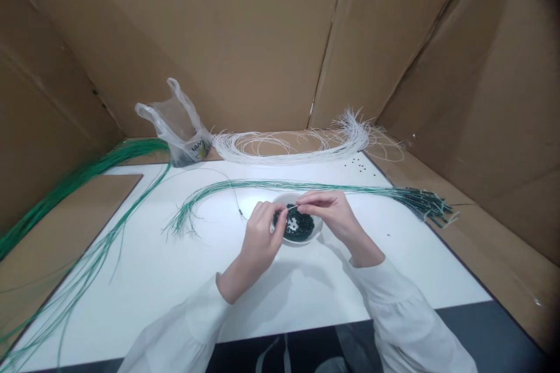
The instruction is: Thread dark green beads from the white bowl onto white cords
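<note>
While the left hand [265, 227] and right hand [335, 213] both pinch a thin strand [293, 207] above a bowl [318, 228] of dark beads [303, 233] mid-table, white tabletop [161, 280] stretches between bowl and near edge; green strands [306, 185] lie just beyond, white strands [280, 158] along the far edge.

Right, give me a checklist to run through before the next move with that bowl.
1. Left hand and right hand pinching the thin strand: ok, both at it over the bowl.
2. Bowl upright on the table: ok.
3. Dark beads in the bowl: ok, plenty.
4. Bead on the strand's tip: cannot tell, too small.
5. Table free of loose bits: not ok, dark specks lie near the white bundle.
</note>
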Motion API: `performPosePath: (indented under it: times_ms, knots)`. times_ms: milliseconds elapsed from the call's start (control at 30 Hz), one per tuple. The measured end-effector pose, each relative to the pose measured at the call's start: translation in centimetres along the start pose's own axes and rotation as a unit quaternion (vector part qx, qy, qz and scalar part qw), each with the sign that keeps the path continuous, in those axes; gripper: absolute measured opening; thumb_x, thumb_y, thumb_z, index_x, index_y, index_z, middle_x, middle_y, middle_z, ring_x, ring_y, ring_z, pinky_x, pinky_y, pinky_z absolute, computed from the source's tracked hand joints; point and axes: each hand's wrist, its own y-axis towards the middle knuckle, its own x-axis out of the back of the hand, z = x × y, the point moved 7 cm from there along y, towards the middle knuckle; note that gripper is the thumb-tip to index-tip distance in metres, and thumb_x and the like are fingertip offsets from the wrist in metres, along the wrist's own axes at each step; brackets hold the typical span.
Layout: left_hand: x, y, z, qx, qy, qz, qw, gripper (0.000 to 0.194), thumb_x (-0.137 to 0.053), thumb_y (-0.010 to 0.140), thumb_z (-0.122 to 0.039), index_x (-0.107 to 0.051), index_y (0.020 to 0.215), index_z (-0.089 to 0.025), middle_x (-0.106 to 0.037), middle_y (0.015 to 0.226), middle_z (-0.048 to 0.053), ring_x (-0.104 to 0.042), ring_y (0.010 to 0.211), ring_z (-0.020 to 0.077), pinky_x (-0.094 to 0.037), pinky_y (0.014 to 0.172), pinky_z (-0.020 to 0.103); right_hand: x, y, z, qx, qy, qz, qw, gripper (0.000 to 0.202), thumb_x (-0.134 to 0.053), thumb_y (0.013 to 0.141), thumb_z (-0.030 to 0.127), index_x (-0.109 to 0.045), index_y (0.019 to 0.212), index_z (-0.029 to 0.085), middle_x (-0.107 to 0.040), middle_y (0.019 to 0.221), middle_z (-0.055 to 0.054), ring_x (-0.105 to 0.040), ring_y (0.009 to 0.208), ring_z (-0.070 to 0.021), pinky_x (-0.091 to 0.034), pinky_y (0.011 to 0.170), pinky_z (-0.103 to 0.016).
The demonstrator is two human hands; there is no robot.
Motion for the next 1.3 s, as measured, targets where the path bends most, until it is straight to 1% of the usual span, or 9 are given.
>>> performPosePath:
  times_ms: [133, 300, 467, 600, 700, 833, 967, 1100, 1300]
  knots:
    - [-0.1, -0.1, 0.0, -0.006, 0.003, 0.003, 1.0, 0.008, -0.042, 0.084, -0.016, -0.05, 0.082, -0.018, -0.053, 0.071, 0.002, -0.045, 0.067, 0.0143, -0.038, 0.062, 0.027, 0.1, -0.1, 0.7, 0.025, -0.036, 0.002, 0.999, 0.012, -0.072, 0.06, 0.024, -0.072, 0.071, 0.022, -0.068, 0.073, -0.004, -0.061, 0.074, -0.0186, -0.048, 0.07, -0.031]
    - [-0.2, 0.0, -0.1, -0.008, 0.006, 0.009, 1.0, 0.008, -0.042, 0.084, -0.016, -0.05, 0.082, -0.017, -0.054, 0.072, 0.002, -0.044, 0.067, 0.014, -0.038, 0.062, 0.027, 0.1, -0.1, 0.9, 0.052, -0.073, 0.005, 0.996, 0.01, -0.069, 0.063, 0.022, -0.072, 0.072, 0.022, -0.068, 0.074, -0.004, -0.061, 0.073, -0.0184, -0.048, 0.07, -0.03]
    - [-0.3, 0.0, -0.2, -0.008, 0.01, 0.016, 1.0, 0.007, -0.043, 0.084, -0.015, -0.049, 0.081, -0.017, -0.053, 0.071, 0.002, -0.044, 0.067, 0.0136, -0.038, 0.063, 0.027, -0.1, 0.0, 0.6, 0.034, -0.083, 0.004, 0.996, 0.009, -0.07, 0.062, 0.024, -0.072, 0.07, 0.021, -0.069, 0.073, -0.005, -0.062, 0.071, -0.0185, -0.049, 0.068, -0.031]
    - [-0.4, -0.1, 0.1, -0.001, 0.007, 0.015, 1.0, 0.007, -0.043, 0.084, -0.016, -0.049, 0.082, -0.017, -0.053, 0.072, 0.002, -0.044, 0.068, 0.0137, -0.038, 0.063, 0.027, 0.0, 0.0, 0.4, -0.005, -0.041, -0.009, 0.999, 0.013, -0.073, 0.057, 0.024, -0.071, 0.069, 0.019, -0.069, 0.072, -0.005, -0.062, 0.069, -0.0183, -0.05, 0.067, -0.031]
    - [-0.3, -0.2, 0.2, 0.005, 0.002, 0.012, 1.0, 0.007, -0.043, 0.084, -0.016, -0.05, 0.082, -0.017, -0.054, 0.072, 0.002, -0.044, 0.068, 0.0137, -0.038, 0.063, 0.027, 0.3, 0.0, 0.3, -0.028, -0.006, -0.023, 0.999, 0.015, -0.075, 0.054, 0.023, -0.071, 0.068, 0.019, -0.069, 0.071, -0.004, -0.062, 0.066, -0.0167, -0.049, 0.063, -0.029]
    - [0.2, -0.1, -0.5, -0.016, -0.012, -0.009, 1.0, 0.006, -0.044, 0.083, -0.014, -0.049, 0.081, -0.017, -0.054, 0.071, 0.002, -0.044, 0.066, 0.0132, -0.038, 0.061, 0.027, 0.5, 0.1, -0.2, -0.034, 0.016, -0.022, 0.999, 0.011, -0.075, 0.054, 0.022, -0.07, 0.064, 0.019, -0.068, 0.067, -0.002, -0.059, 0.061, -0.0132, -0.048, 0.059, -0.025]
    - [0.6, -0.1, -1.0, -0.035, -0.02, -0.025, 0.999, 0.007, -0.044, 0.083, -0.014, -0.049, 0.081, -0.018, -0.054, 0.069, 0.002, -0.043, 0.064, 0.0133, -0.038, 0.06, 0.027, 0.5, 0.2, -1.0, -0.044, 0.055, -0.022, 0.997, 0.012, -0.076, 0.051, 0.019, -0.07, 0.062, 0.02, -0.067, 0.065, -0.001, -0.059, 0.059, -0.0123, -0.048, 0.059, -0.025]
    - [0.7, 0.0, -1.2, -0.042, -0.017, -0.029, 0.999, 0.007, -0.045, 0.083, -0.013, -0.049, 0.081, -0.018, -0.055, 0.07, 0.003, -0.043, 0.064, 0.0134, -0.038, 0.059, 0.027, 0.4, 0.2, -1.4, -0.055, 0.084, -0.02, 0.995, 0.014, -0.077, 0.05, 0.017, -0.07, 0.062, 0.02, -0.068, 0.065, -0.001, -0.06, 0.059, -0.0124, -0.048, 0.061, -0.026]
    - [0.5, 0.0, -1.1, -0.037, -0.021, -0.026, 0.999, 0.007, -0.045, 0.082, -0.012, -0.049, 0.081, -0.017, -0.055, 0.071, 0.003, -0.044, 0.065, 0.013, -0.038, 0.061, 0.027, 0.2, 0.1, -1.2, -0.056, 0.087, -0.016, 0.994, 0.014, -0.077, 0.049, 0.016, -0.071, 0.061, 0.02, -0.068, 0.064, -0.001, -0.06, 0.06, -0.0127, -0.048, 0.062, -0.026]
